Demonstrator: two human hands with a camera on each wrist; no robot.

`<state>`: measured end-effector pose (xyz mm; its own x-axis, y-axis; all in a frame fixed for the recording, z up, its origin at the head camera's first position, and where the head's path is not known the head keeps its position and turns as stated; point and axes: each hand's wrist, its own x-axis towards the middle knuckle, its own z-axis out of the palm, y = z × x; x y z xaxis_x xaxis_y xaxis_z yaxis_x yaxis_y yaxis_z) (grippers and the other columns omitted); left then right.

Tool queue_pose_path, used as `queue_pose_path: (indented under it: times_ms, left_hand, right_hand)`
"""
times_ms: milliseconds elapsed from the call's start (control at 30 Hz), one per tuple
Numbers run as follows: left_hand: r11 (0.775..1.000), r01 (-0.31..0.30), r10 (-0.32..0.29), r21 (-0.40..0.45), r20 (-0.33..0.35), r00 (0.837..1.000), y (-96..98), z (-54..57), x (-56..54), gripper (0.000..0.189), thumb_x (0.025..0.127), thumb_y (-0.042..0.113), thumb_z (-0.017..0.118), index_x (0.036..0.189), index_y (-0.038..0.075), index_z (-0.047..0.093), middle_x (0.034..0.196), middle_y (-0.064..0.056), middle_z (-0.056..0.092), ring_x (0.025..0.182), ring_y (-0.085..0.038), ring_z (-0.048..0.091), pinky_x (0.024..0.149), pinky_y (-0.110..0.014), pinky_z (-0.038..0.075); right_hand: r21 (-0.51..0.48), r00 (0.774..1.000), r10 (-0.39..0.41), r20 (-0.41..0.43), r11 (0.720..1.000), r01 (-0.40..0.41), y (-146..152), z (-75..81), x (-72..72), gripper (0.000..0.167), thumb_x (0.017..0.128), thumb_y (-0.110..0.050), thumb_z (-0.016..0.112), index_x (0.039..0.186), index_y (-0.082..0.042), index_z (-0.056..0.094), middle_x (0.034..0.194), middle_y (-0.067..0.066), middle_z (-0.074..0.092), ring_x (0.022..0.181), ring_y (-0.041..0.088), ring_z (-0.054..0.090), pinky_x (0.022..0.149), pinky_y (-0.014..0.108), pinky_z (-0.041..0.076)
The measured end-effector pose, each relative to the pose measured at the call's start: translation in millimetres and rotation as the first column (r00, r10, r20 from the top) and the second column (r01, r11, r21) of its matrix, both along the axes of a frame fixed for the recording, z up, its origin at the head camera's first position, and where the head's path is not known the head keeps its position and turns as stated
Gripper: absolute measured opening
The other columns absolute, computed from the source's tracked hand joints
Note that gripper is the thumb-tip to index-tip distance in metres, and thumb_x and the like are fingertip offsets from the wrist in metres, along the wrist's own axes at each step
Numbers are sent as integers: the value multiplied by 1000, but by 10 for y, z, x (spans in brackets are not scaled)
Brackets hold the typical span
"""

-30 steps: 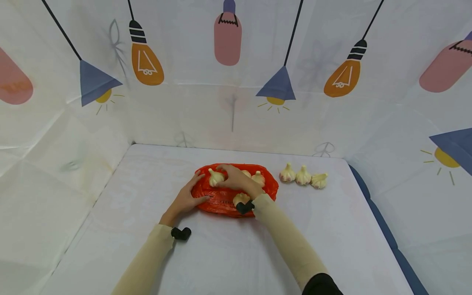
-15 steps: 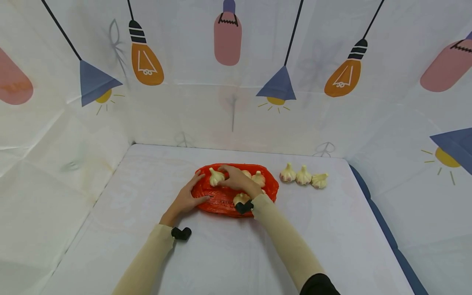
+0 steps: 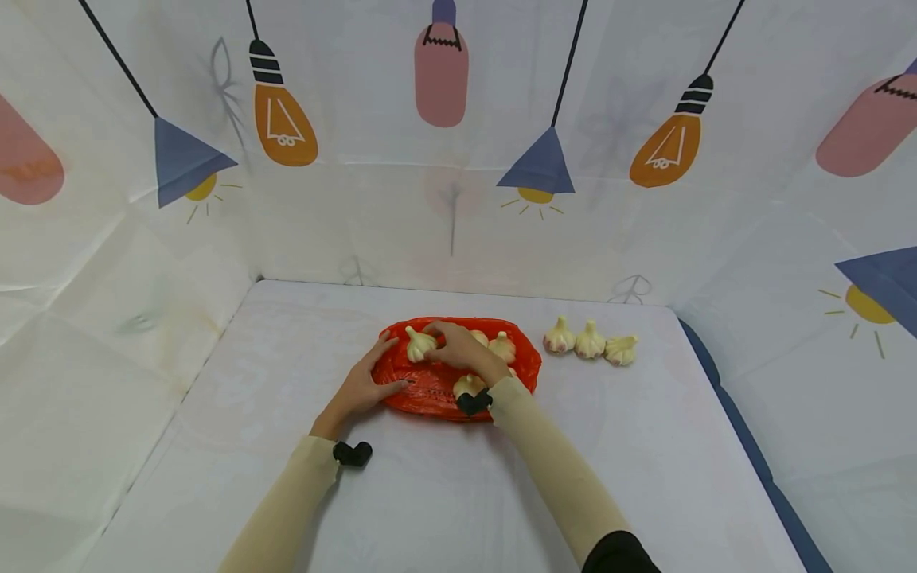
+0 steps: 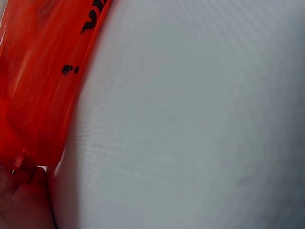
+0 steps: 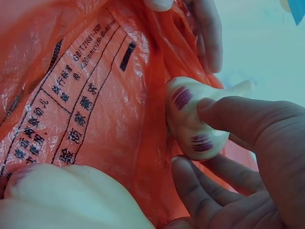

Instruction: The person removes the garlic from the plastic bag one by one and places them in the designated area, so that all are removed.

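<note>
A red plastic bag (image 3: pixel 430 394), printed with black characters, lies mid-table in a low tray-like shape. My left hand (image 3: pixel 358 390) grips its left end, the thumb in front and the fingers over the far side. In the right wrist view, the right hand (image 5: pixel 257 157) pinches a pale garlic bulb (image 5: pixel 188 124) with purple streaks between thumb and fingers, against the bag's far side. The bulb's stem points away from me. Other garlic bulbs sit on the bag, one at the back right (image 3: pixel 504 348) and one in front (image 3: pixel 469 387), partly behind the wrist.
Three more garlic bulbs (image 3: pixel 590 342) stand in a row on the white table (image 3: pixel 322 334), right of the bag. A white cloth backdrop (image 3: pixel 372 215) with printed lamps rises behind the table. Dark blue padding (image 3: pixel 731 422) runs along the right table edge.
Almost nothing differs. The right hand has shifted very slightly to the right on the garlic bulb, while the left hand keeps its place at the bag.
</note>
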<state>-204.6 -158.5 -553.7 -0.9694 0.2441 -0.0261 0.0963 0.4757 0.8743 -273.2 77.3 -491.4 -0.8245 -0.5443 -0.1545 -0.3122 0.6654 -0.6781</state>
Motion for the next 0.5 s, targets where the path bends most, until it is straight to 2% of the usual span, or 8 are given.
queue_pose_path:
  times_ms: [500]
  left_hand:
    - [1000, 7, -7, -9, -14, 1000, 0, 12, 5, 88, 88, 38, 81, 161, 23, 35, 174, 2, 14, 160, -34, 13, 126, -64, 17]
  right_hand:
    - [-46, 1000, -27, 16, 999, 27, 8, 15, 19, 50, 98, -30, 71, 143, -13, 57, 146, 10, 59, 128, 27, 59, 110, 47, 50]
